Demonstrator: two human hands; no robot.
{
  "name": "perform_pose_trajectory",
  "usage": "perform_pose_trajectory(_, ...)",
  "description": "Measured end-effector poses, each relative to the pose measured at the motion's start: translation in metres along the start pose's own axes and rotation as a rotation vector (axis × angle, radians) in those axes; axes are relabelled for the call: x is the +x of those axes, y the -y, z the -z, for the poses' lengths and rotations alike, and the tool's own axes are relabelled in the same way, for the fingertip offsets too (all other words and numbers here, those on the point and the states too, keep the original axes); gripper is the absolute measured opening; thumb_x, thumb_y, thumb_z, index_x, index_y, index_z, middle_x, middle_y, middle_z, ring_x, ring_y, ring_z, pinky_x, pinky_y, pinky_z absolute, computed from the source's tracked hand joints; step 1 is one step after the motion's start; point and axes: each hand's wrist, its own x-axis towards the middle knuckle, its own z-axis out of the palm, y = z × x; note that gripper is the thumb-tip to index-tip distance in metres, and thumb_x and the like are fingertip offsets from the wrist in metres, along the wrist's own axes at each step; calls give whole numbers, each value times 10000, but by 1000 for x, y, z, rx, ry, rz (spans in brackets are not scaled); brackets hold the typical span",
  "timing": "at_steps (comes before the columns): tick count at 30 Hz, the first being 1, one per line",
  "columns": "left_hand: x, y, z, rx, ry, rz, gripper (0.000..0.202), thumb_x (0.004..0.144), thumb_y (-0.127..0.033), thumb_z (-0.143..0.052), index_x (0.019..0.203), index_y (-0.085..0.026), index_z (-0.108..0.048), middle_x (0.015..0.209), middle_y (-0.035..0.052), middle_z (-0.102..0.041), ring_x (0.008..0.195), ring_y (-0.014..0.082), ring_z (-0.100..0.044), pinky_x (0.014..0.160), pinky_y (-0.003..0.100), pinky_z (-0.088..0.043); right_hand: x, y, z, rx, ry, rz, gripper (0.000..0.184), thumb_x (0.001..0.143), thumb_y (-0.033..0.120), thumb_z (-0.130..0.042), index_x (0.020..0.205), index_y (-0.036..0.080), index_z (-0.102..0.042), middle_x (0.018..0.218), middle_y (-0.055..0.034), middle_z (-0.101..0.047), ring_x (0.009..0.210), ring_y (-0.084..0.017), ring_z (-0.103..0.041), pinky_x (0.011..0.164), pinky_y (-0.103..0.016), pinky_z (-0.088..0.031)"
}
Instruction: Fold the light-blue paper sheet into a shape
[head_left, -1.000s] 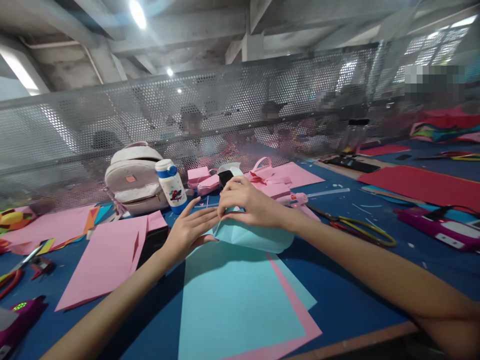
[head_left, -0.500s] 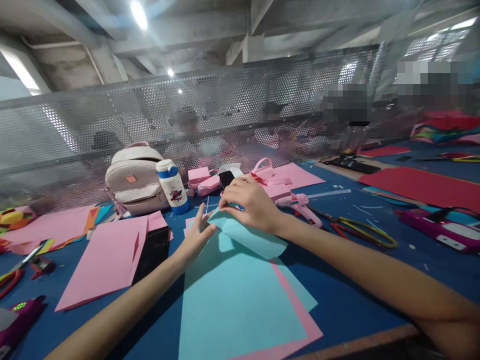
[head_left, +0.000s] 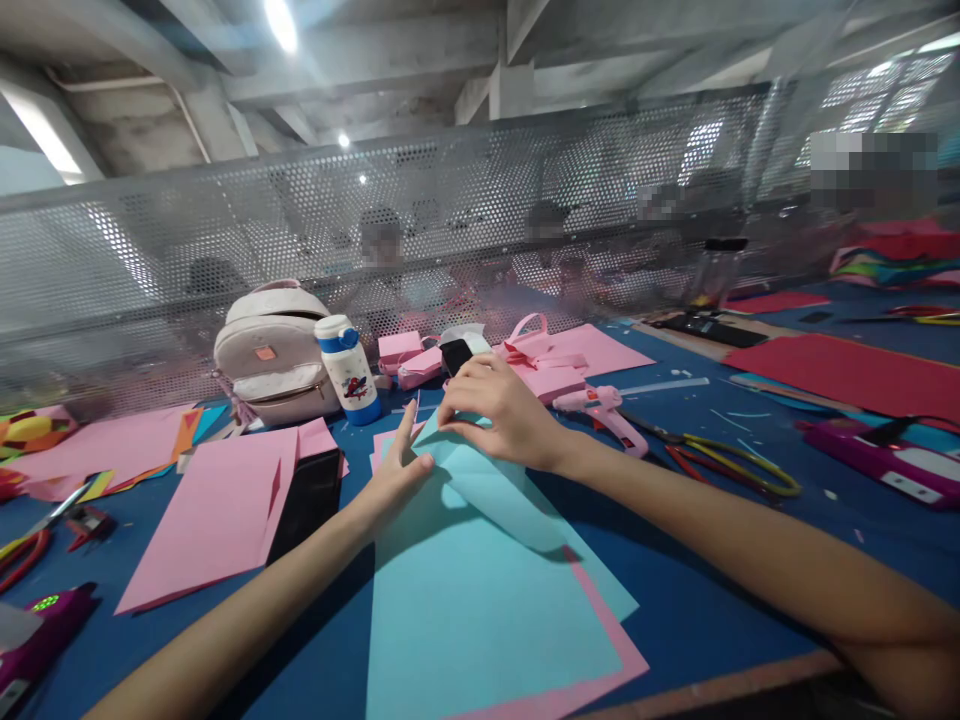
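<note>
A light blue sheet of paper (head_left: 487, 620) lies in front of me on top of a pink sheet (head_left: 626, 650). My right hand (head_left: 499, 410) pinches the far edge of a light blue paper (head_left: 502, 490), which curls up off the stack. My left hand (head_left: 397, 475) rests at the stack's far left corner, thumb and forefinger apart, nothing held between them. Its other fingers are partly hidden. Just beyond my right hand lie a pink glue gun (head_left: 604, 412) and small pink boxes (head_left: 420, 365).
Left of the stack are folded pink paper (head_left: 210, 510) and a black phone (head_left: 307, 500). A bottle (head_left: 349, 370) and white backpack (head_left: 274, 350) stand behind. To the right lie yellow-handled scissors (head_left: 739, 465), a purple device (head_left: 885, 460) and red paper (head_left: 862, 365). A perforated metal screen (head_left: 465, 220) rises behind.
The lifted light blue paper has drooped lower over the stack on its right side. Both hands stay in nearly the same place. The view has shifted slightly.
</note>
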Motion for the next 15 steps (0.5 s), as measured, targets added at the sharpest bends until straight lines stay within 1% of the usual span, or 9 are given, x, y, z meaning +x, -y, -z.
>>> perform_pose_trajectory(2,1,0,-1,45,5,-6,1083,700,-546,-811,1548,-345,-168,1568,129,-319,1384,385,-384,1083,507,-378,0,1,-1,-71,13,37,81,892,197,-633,812,188,-641,793,3,-673,863,-188,-554,924,-369,-316)
perform_pose_trajectory(4,1,-3,-1,158,-10,-36,913,790,-560,-725,1533,-344,-240,1577,103,-314,1433,363,-307,1124,508,-325,-1,1,-3,-128,22,63,81,897,175,-608,823,187,-641,808,0,-684,873,-192,-552,924,-371,-321)
perform_pose_trajectory(7,-1,-9,-2,506,-41,-155,627,905,-520,-598,1467,-312,-414,1576,58,-333,1486,299,-190,1195,474,-187,-2,-1,-6,-190,43,66,108,923,203,-580,850,187,-658,847,-14,-705,893,-202,-549,915,-374,-329)
perform_pose_trajectory(9,-3,-15,-3,770,-22,-259,485,956,-483,-523,1402,-291,-509,1594,41,-295,1496,271,-157,1209,460,-139,-3,-2,-8,-216,90,71,132,934,228,-572,863,185,-675,864,-23,-712,900,-208,-546,918,-379,-329)
perform_pose_trajectory(11,-7,-20,-5,1001,22,-353,398,1003,-428,-434,1343,-271,-570,1607,47,-260,1493,255,-176,1207,464,-141,-4,-3,-9,-224,140,76,147,938,239,-568,865,183,-682,867,-27,-713,908,-213,-543,925,-383,-330)
perform_pose_trajectory(12,-8,-23,-6,1097,48,-390,380,1019,-394,-397,1318,-262,-590,1604,56,-264,1486,250,-205,1204,471,-147,-5,-3,-9,-226,154,74,150,939,244,-567,865,182,-682,868,-30,-713,909,-214,-542,926,-384,-331)
perform_pose_trajectory(14,-11,-26,-10,1244,83,-445,366,1029,-334,-364,1278,-245,-618,1576,80,-327,1459,249,-276,1198,490,-144,-5,-1,-10,-229,168,69,133,930,243,-580,866,180,-678,872,-32,-714,900,-213,-540,919,-383,-337)
perform_pose_trajectory(15,-11,-27,-11,1281,89,-464,359,1027,-313,-367,1260,-238,-629,1552,90,-372,1438,254,-319,1196,500,-137,-5,0,-10,-231,174,73,116,921,236,-592,866,180,-677,878,-32,-715,893,-211,-539,916,-383,-338)
